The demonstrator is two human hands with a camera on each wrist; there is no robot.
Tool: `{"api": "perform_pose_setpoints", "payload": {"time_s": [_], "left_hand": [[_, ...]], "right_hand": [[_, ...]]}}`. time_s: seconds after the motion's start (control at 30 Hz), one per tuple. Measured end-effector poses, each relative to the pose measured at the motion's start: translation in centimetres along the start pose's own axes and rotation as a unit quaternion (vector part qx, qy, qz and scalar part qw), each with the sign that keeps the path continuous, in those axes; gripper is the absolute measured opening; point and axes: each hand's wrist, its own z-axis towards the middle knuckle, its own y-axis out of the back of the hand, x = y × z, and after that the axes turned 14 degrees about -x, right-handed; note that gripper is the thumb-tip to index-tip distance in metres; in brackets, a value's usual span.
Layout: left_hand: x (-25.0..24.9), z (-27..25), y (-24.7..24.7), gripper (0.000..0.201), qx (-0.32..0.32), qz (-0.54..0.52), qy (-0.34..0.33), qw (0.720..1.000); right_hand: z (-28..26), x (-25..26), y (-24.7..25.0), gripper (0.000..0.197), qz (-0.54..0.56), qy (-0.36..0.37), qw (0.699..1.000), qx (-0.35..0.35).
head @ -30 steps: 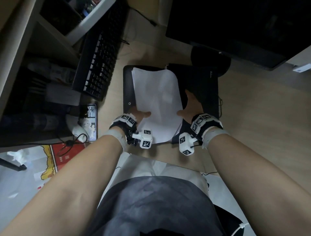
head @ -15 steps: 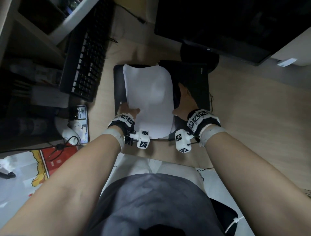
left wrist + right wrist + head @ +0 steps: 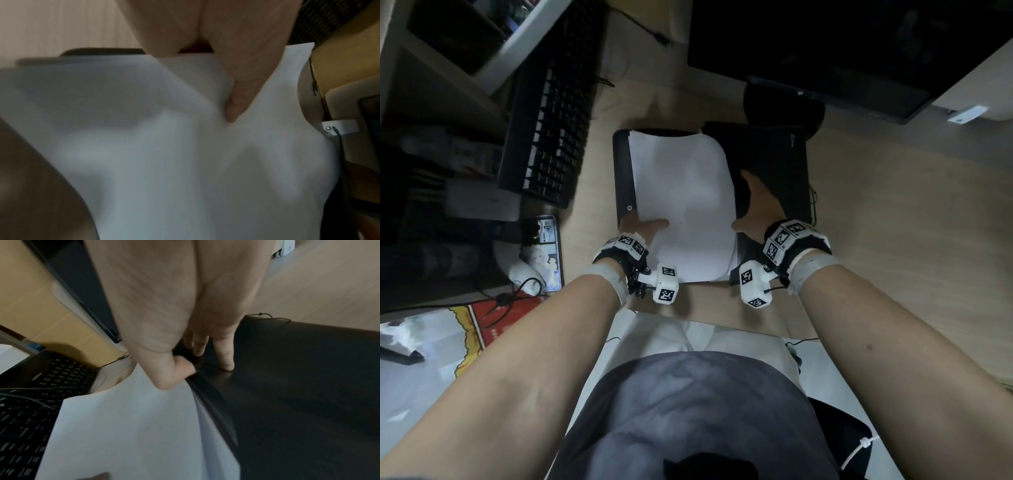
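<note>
A stack of white paper (image 3: 681, 192) lies bowed on an open black folder (image 3: 774, 161) on the wooden desk. My left hand (image 3: 642, 226) pinches the sheets at their near left edge. Its thumb (image 3: 236, 105) digs a crease into the top sheet (image 3: 185, 162), and the other fingers are hidden beneath. My right hand (image 3: 755, 205) lies at the paper's right edge. Its thumb (image 3: 168, 379) presses against the edge of the sheets (image 3: 133, 426), while its straight fingers (image 3: 224, 358) rest on the folder's dark right flap (image 3: 298, 386).
A black keyboard (image 3: 551, 109) lies slanted at the left, with a phone (image 3: 544, 246) and cables nearer. A dark monitor (image 3: 842, 44) and its round base (image 3: 780, 102) stand beyond the folder. Bare wooden desk (image 3: 893, 222) stretches to the right.
The head view has drifted a little, so the folder sits slightly higher and further left in the picture. Both hands stay at the same spots on the paper and folder.
</note>
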Motion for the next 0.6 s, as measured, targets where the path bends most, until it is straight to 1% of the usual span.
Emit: {"api": "perform_pose_setpoints", "payload": {"time_s": [0.1, 0.17, 0.2, 0.23, 0.3, 0.37, 0.4, 0.43, 0.5, 0.57, 0.6], "left_hand": [[0.7, -0.2, 0.8, 0.067, 0.032, -0.033, -0.006, 0.999], [0.8, -0.2, 0.9, 0.06, 0.029, -0.044, -0.015, 0.998], [0.8, -0.4, 0.9, 0.06, 0.021, -0.044, -0.025, 0.998], [0.7, -0.4, 0.8, 0.062, 0.014, -0.035, -0.031, 0.999], [0.6, -0.5, 0.7, 0.067, 0.008, -0.009, -0.032, 0.999], [0.3, -0.7, 0.5, 0.074, 0.015, 0.012, -0.022, 1.0], [-0.1, -0.8, 0.4, 0.079, 0.02, 0.033, -0.009, 0.999], [-0.4, -1.0, 0.4, 0.085, 0.026, 0.056, 0.001, 0.998], [-1.4, -1.3, 0.4, 0.09, 0.039, 0.081, 0.017, 0.996], [-1.9, -1.1, 0.2, 0.093, 0.052, 0.096, 0.021, 0.994], [-2.0, -1.0, 0.1, 0.096, 0.059, 0.112, 0.014, 0.992]], "right_hand": [[0.0, -0.2, -0.2, 0.109, -0.011, -0.002, 1.0, -0.005], [-0.2, -0.2, -0.3, 0.101, -0.024, 0.002, 1.0, -0.012], [-0.4, -0.2, -0.4, 0.09, -0.03, 0.011, 0.999, -0.016], [-0.6, -0.2, -0.5, 0.075, -0.043, 0.028, 0.998, -0.02], [-1.0, 0.0, -0.8, 0.04, -0.107, 0.068, 0.992, -0.016], [-1.0, 0.1, -0.8, 0.017, -0.175, 0.061, 0.982, 0.028], [-1.0, 0.2, -0.8, 0.014, -0.207, 0.045, 0.975, 0.059], [-1.0, 0.3, -0.7, 0.019, -0.237, 0.03, 0.968, 0.079], [-1.2, 0.2, -0.5, 0.033, -0.287, 0.007, 0.954, 0.084], [-1.5, 0.1, -0.2, 0.043, -0.321, -0.009, 0.944, 0.082], [-1.6, 0.0, 0.0, 0.049, -0.331, -0.018, 0.939, 0.092]]}}
